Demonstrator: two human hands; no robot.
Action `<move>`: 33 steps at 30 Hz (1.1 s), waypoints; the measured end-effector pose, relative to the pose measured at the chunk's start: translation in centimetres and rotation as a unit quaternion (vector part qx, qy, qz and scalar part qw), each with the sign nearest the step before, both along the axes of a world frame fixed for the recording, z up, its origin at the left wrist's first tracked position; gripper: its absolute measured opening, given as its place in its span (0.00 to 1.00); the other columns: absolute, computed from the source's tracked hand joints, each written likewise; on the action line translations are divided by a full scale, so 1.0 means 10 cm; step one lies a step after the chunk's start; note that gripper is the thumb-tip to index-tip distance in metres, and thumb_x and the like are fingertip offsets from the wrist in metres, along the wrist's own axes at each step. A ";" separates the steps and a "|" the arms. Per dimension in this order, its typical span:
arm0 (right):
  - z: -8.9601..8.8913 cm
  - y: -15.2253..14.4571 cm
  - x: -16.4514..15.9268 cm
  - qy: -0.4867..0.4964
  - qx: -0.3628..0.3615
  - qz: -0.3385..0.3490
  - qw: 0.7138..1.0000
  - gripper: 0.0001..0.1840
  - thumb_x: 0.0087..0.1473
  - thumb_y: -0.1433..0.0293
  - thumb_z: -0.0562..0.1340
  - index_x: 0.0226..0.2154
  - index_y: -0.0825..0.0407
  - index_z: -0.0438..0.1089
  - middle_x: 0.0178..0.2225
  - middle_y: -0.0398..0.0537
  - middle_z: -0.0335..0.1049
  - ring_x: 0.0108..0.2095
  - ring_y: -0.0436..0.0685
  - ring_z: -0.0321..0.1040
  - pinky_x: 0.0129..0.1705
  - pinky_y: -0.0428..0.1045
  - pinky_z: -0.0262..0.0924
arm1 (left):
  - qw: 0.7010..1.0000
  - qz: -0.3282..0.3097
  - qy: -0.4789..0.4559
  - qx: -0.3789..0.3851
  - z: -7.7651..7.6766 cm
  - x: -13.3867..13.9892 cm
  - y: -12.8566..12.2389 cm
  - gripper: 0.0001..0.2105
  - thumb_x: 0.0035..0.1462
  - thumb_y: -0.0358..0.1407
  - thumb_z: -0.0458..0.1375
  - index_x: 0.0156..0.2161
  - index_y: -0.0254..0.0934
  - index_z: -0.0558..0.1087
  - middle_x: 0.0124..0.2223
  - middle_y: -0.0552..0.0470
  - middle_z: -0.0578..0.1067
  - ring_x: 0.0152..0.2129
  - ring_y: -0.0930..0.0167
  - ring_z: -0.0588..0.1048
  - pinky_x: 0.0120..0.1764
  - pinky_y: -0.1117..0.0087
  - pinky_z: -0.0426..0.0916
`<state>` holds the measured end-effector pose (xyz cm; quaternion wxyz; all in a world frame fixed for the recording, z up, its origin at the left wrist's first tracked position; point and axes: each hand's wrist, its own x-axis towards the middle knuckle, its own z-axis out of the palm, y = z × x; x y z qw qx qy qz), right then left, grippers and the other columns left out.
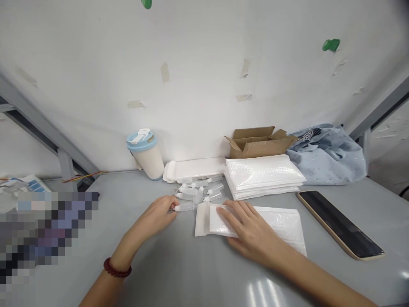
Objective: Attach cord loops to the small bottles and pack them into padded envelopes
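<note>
My left hand (159, 213), with a dark red bracelet at its wrist, pinches the capped end of a small clear plastic bottle (185, 207). That bottle lies at the near edge of a loose pile of similar bottles (198, 195). A white bubble mailer (287, 221) lies flat on the grey table (179, 268), its flap end pointing left towards the bottle. My right hand (251, 232) grips this mailer, fingers across its top and thumb side at the near edge. Nothing shows of the mailer's inside.
Behind the bottles are a stack of bubble mailers (263, 172) and flat white packets (198, 168). A lidded cup (148, 157) stands back left. An open cardboard box (258, 143) and light-blue cloth (329, 160) sit along the wall. A phone (340, 226) lies at right.
</note>
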<state>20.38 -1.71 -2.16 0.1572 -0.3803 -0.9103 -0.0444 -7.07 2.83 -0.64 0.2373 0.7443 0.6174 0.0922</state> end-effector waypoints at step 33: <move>-0.04 0.05 0.00 0.054 -0.084 -0.008 0.995 0.30 0.45 0.77 0.57 0.53 0.56 0.56 0.49 0.58 0.59 0.48 0.64 0.57 0.48 0.59 0.57 | 0.984 -0.094 -0.143 0.040 -0.03 0.71 -0.31 0.12 0.53 0.31 0.49 0.26 0.38 0.75 0.29 0.51 0.75 0.32 0.67 0.70 0.36 0.68 0.64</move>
